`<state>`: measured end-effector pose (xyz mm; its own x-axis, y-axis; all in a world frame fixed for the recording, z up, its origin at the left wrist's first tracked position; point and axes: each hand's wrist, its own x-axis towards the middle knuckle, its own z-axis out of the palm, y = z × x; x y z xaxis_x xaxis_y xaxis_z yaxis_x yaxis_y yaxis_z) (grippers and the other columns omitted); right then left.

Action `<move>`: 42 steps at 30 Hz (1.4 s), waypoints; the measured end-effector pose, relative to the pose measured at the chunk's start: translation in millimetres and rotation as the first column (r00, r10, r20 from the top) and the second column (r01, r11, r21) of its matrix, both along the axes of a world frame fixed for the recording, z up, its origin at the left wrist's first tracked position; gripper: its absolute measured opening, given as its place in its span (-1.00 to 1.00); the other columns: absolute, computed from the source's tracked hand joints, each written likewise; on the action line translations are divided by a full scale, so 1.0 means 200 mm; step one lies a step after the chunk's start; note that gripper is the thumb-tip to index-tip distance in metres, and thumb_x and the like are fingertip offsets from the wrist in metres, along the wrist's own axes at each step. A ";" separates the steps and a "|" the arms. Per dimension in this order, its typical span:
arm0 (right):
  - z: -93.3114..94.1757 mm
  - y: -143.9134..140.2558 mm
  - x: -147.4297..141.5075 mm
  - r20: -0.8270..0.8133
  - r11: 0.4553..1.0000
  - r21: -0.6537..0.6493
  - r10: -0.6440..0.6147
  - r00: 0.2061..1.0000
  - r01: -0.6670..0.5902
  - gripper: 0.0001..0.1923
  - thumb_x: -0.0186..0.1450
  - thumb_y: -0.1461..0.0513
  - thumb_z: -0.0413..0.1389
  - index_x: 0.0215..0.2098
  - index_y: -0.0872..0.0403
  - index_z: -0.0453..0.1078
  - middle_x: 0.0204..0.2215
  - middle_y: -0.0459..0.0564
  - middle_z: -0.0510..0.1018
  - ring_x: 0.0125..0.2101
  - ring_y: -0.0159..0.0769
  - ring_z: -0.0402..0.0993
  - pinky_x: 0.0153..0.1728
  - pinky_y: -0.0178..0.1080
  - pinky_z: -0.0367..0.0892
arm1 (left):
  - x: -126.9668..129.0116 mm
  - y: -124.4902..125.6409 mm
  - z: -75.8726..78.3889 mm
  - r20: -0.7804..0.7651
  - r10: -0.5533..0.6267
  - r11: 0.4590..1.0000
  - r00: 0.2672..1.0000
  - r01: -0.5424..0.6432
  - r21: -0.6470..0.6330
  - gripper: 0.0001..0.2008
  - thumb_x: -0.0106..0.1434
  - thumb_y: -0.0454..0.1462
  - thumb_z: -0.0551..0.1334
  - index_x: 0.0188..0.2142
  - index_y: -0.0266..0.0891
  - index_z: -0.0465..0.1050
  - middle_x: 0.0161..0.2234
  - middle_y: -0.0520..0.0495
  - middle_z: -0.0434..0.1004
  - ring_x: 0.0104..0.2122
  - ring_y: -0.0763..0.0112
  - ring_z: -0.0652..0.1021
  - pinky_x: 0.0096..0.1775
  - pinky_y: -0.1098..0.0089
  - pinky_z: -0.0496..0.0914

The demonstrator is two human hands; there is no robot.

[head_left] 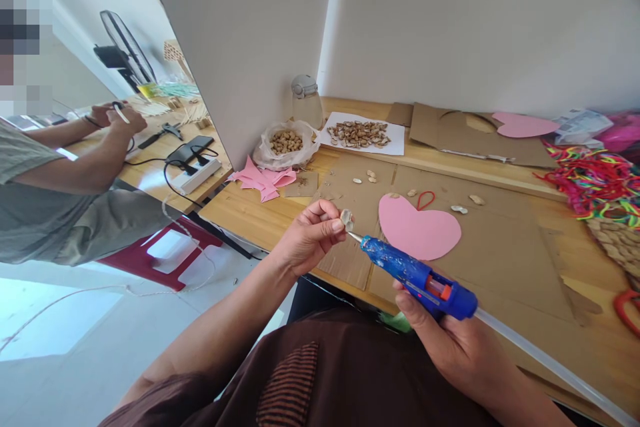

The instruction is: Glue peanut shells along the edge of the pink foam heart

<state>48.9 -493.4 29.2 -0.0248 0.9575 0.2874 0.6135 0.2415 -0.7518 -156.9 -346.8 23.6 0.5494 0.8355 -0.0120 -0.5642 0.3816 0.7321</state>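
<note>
Left hand (313, 237): grip pinched on a peanut shell piece (347, 219), held above the near edge of the worktop (240, 213), left of centre. Right hand (450, 340): grip wrapped around a blue glue gun (400, 264), whose nozzle pointed left at the shell piece; whether they touched could not be told. A long translucent glue stick (550, 357) protruded from the gun's rear.

Pink heart (420, 230), one: lay flat on a cardboard sheet (500, 240), its point toward the worktop's near edge, a red loop (426, 193) at its notch. Loose peanuts (477, 200): several, scattered between the heart and the raised back strip.

Plastic bag (287, 160) of peanuts: stood near the back left corner, behind pink paper cutouts (265, 179). White paper (397, 144), bearing peanut shells (357, 135): lay along the back edge. Multicoloured yarn (600, 177): heaped toward the back right corner.
</note>
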 end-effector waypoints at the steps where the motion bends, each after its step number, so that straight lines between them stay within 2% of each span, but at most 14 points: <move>1: 0.00 0.00 0.00 -0.004 1.000 -0.001 0.006 1.000 -0.006 -0.87 0.42 0.13 0.10 -0.18 -0.01 0.44 -0.34 -0.04 0.60 -0.25 -0.16 0.62 -0.25 -0.24 0.51 | 0.00 0.00 0.00 -0.006 0.002 1.000 1.000 -0.002 0.006 -0.72 0.03 -0.36 0.53 -0.42 -0.28 0.43 -0.37 0.03 0.59 -0.42 0.60 0.55 -0.33 0.58 0.46; 7: 0.00 0.00 0.00 -0.027 1.000 -0.008 0.017 0.999 -0.017 -0.87 0.42 0.13 0.10 -0.17 -0.01 0.44 -0.35 -0.06 0.59 -0.28 -0.19 0.61 -0.27 -0.26 0.50 | 0.00 -0.01 0.00 -0.028 0.015 1.000 0.999 -0.015 0.015 -0.70 0.00 -0.33 0.54 -0.43 -0.28 0.42 -0.37 0.03 0.58 -0.42 0.60 0.54 -0.33 0.57 0.45; 13: -0.01 -0.01 0.02 0.015 1.000 0.018 0.018 1.000 -0.018 -0.86 0.42 0.13 0.12 -0.12 0.00 0.44 -0.31 -0.03 0.61 -0.26 -0.17 0.61 -0.23 -0.24 0.49 | 0.02 -0.01 0.02 -0.028 0.024 0.999 0.999 -0.024 0.028 -0.68 -0.01 -0.32 0.55 -0.44 -0.28 0.41 -0.41 0.04 0.56 -0.43 0.60 0.53 -0.34 0.56 0.43; 20: 0.02 0.00 0.01 0.031 0.999 0.039 0.013 0.999 -0.014 -0.84 0.42 0.13 0.10 -0.31 -0.01 0.35 -0.43 -0.06 0.54 -0.32 -0.17 0.59 -0.31 -0.27 0.48 | 0.02 -0.01 0.02 -0.044 0.041 0.999 0.998 -0.040 0.029 -0.69 -0.02 -0.33 0.55 -0.45 -0.28 0.42 -0.42 0.04 0.56 -0.44 0.59 0.52 -0.34 0.55 0.42; 26: 0.02 0.00 0.00 0.006 0.998 0.057 0.006 1.000 -0.006 -0.87 0.41 0.14 0.11 -0.25 0.01 0.39 -0.38 -0.05 0.58 -0.34 -0.20 0.59 -0.30 -0.27 0.48 | 0.02 -0.01 0.02 -0.053 0.046 0.998 0.998 -0.044 0.037 -0.68 -0.04 -0.32 0.56 -0.45 -0.28 0.42 -0.42 0.04 0.56 -0.44 0.59 0.52 -0.34 0.55 0.41; 32: 0.05 0.01 0.00 0.001 1.000 0.012 -0.001 1.000 0.001 -0.81 0.42 0.10 0.11 -0.31 0.01 0.40 -0.46 -0.06 0.56 -0.44 -0.20 0.56 -0.40 -0.26 0.47 | 0.02 -0.01 0.02 -0.070 0.057 0.998 0.996 -0.055 0.026 -0.67 -0.05 -0.33 0.56 -0.45 -0.28 0.42 -0.43 0.04 0.56 -0.44 0.58 0.52 -0.34 0.53 0.43; 36: 0.06 0.01 0.00 -0.002 1.000 0.017 -0.020 1.000 0.020 -0.80 0.41 0.09 0.11 -0.34 -0.02 0.36 -0.43 -0.05 0.56 -0.41 -0.20 0.55 -0.42 -0.26 0.45 | 0.03 -0.01 0.02 -0.074 0.058 0.998 0.996 -0.057 0.023 -0.66 -0.06 -0.33 0.57 -0.45 -0.28 0.42 -0.43 0.04 0.55 -0.44 0.57 0.52 -0.34 0.53 0.43; 42: 0.10 0.02 -0.01 -0.023 0.997 -0.048 0.061 0.998 -0.062 -0.80 0.46 0.12 0.05 -0.33 -0.02 0.31 -0.46 -0.08 0.46 -0.46 -0.28 0.46 -0.44 -0.28 0.40 | 0.03 -0.01 0.02 -0.076 0.057 0.998 0.996 -0.055 0.027 -0.67 -0.05 -0.32 0.56 -0.45 -0.28 0.41 -0.43 0.04 0.56 -0.46 0.58 0.51 -0.34 0.53 0.42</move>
<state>47.8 -490.1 49.8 -0.0785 0.9671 0.2420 0.5824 0.2415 -0.7762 -151.6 -348.3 27.1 0.5002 0.8654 -0.0314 -0.5262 0.3325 0.7827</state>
